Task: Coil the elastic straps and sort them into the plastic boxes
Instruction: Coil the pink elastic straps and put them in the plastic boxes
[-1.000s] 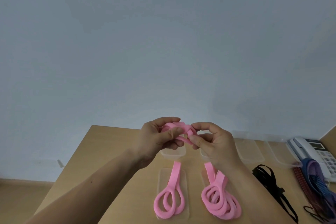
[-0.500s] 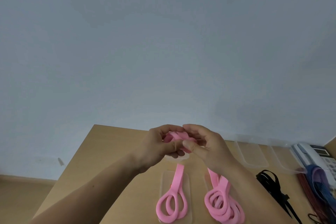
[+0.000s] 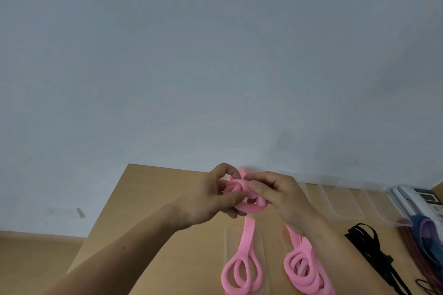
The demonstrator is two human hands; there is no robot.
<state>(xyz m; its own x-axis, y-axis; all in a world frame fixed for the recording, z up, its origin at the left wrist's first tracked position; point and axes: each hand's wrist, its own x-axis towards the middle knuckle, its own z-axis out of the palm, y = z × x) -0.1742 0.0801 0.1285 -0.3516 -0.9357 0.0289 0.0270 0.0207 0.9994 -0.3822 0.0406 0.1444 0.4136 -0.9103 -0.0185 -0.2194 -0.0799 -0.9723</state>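
Both hands hold one pink elastic strap (image 3: pixel 249 207) above the wooden table (image 3: pixel 148 201). My left hand (image 3: pixel 213 199) grips its coiled loops from the left, thumb pressed on them. My right hand (image 3: pixel 280 196) pinches the strap from the right, a free end sticking up between the hands. Below lie two coiled pink straps: one (image 3: pixel 241 268) on a clear lid (image 3: pixel 229 239), and a thicker bundle (image 3: pixel 304 268) to its right. Clear plastic boxes (image 3: pixel 342 203) stand in a row at the table's far edge.
Black straps (image 3: pixel 374 254) lie right of the pink bundle. Blue and dark red straps (image 3: pixel 426 239) pile at the right edge, next to a white desk telephone (image 3: pixel 417 201). A grey wall (image 3: pixel 215 55) fills the upper view; the table's left edge drops to the floor.
The hands have drawn together and turned the pink strap; its loops now hang lower on the right side and a free end sticks up between the hands.
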